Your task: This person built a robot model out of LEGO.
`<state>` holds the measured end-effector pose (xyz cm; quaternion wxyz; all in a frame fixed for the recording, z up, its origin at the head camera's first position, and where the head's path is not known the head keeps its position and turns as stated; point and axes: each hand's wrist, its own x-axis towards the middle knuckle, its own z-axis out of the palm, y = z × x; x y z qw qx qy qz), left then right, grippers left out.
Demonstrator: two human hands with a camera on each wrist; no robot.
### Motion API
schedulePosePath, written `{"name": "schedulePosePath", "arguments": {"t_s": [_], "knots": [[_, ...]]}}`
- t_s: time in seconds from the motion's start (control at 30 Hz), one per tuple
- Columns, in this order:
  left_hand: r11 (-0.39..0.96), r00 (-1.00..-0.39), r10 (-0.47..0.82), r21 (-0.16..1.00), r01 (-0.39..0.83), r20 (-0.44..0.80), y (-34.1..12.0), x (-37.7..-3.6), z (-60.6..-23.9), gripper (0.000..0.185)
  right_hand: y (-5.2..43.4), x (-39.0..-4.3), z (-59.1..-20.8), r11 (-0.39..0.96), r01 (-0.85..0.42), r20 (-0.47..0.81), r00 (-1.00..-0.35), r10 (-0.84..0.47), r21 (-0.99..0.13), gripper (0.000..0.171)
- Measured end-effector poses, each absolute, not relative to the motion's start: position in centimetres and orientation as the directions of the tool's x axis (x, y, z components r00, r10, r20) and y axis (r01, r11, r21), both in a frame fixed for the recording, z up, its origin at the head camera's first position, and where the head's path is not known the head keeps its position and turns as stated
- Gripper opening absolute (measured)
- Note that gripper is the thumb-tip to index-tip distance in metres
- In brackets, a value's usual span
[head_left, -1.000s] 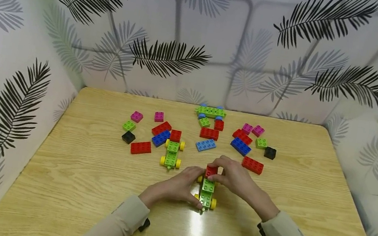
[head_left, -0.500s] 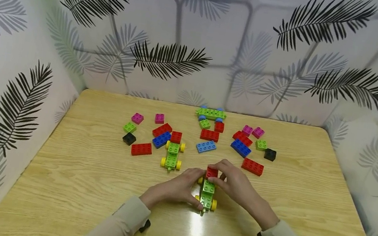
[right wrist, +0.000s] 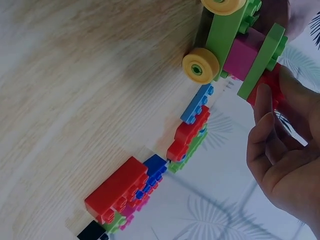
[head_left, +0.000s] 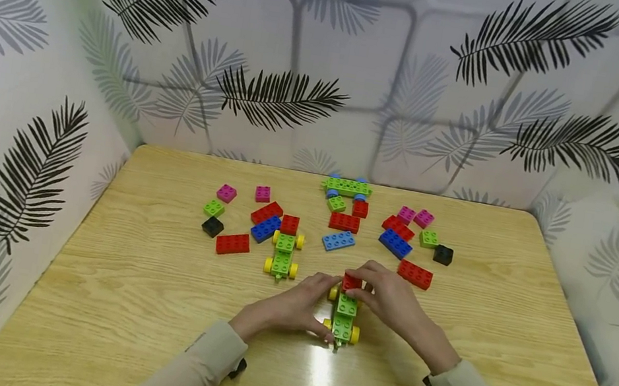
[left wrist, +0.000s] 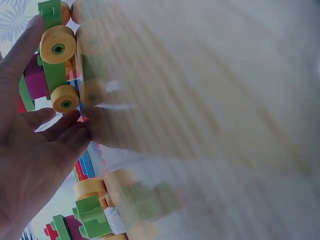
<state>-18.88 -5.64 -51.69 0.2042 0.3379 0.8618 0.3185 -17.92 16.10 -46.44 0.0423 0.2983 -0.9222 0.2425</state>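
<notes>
The wall (head_left: 343, 45) is pale, with black and grey leaves on it. In front of it is a big wooden table (head_left: 119, 298). Two hands are at work over the table. The left hand (head_left: 289, 308) is stretched along the left side of the green car (head_left: 346, 306), and it holds the car between its thumb at the near end and its bent fingers by the far wheel. The right hand (head_left: 394, 302) is at the far end, on the right, and pinches a red brick with its thumb and finger. So the green car sits between the two hands. It has yellow wheels, a purple block (right wrist: 245, 54) in the middle and a green brick on top.

A second car (head_left: 284, 252) stands apart, past the left hand, with yellow wheels too. A long green base (head_left: 347, 188) with blue wheels is at the back.

Next come the long bricks. Five are red, two are dark blue and one is light blue (head_left: 338, 241).

Then there are the little bricks: four pink, three green, two black and one red. The pinched red brick (head_left: 352, 283) is little too, and touches the top of the green car.
</notes>
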Motion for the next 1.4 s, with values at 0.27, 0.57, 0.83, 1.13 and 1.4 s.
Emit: {"name": "schedulePosePath", "arguments": {"t_s": [0.27,0.57,0.83,1.13,1.4], "knots": [[0.585,-0.709,0.692,0.680,0.442,-0.135,-5.7,-18.8,-51.4,0.098,16.9,-18.4,-46.3,0.721,-0.560,0.232,-0.828,-0.511,-0.409,0.032],[0.598,-0.720,0.680,0.673,0.435,-0.138,-5.8,-19.1,-51.9,0.094,17.7,-19.3,-46.2,0.747,-0.536,0.216,-0.843,-0.492,-0.393,0.034],[0.591,-0.718,0.685,0.671,0.447,-0.125,-5.8,-19.1,-52.2,0.088,18.3,-20.1,-46.1,0.761,-0.515,0.195,-0.856,-0.478,-0.394,0.035],[0.594,-0.717,0.686,0.664,0.454,-0.124,-5.8,-19.3,-52.3,0.082,18.7,-21.6,-46.2,0.767,-0.511,0.202,-0.859,-0.470,-0.389,0.036],[0.587,-0.708,0.698,0.653,0.479,-0.108,-5.8,-19.3,-52.0,0.065,19.2,-23.6,-46.0,0.786,-0.505,0.176,-0.862,-0.475,-0.355,0.037]]}}
